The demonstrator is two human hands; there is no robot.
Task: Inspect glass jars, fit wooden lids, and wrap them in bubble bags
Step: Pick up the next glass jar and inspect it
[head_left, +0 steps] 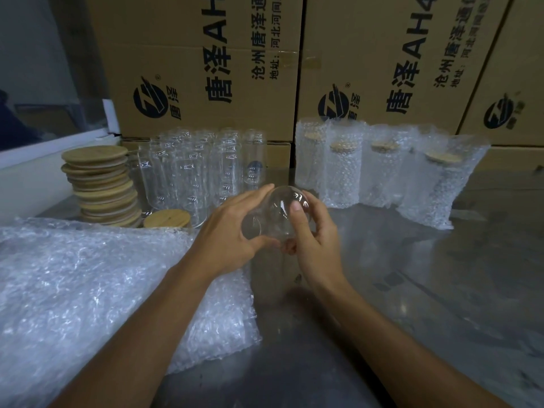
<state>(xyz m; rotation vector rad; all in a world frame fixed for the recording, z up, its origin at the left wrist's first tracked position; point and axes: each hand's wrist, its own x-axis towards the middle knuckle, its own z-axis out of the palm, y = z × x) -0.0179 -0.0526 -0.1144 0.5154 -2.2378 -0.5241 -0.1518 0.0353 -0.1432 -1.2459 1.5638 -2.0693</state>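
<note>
Both my hands hold one clear glass jar [275, 214] tilted above the steel table [412, 275]. My left hand [232, 228] grips its left side, fingers curled over the top. My right hand [312, 231] grips its right side, thumb pressed on the glass. Several bare glass jars [191, 175] stand behind. A stack of wooden lids [103, 184] stands at the left, with a single lid [167, 219] beside it. A pile of flat bubble bags [103, 290] lies under my left forearm.
Several jars with lids, wrapped in bubble bags [382, 172], stand in a row at the back right. Printed cardboard boxes [206, 69] wall off the back. A white frame [44, 154] borders the far left.
</note>
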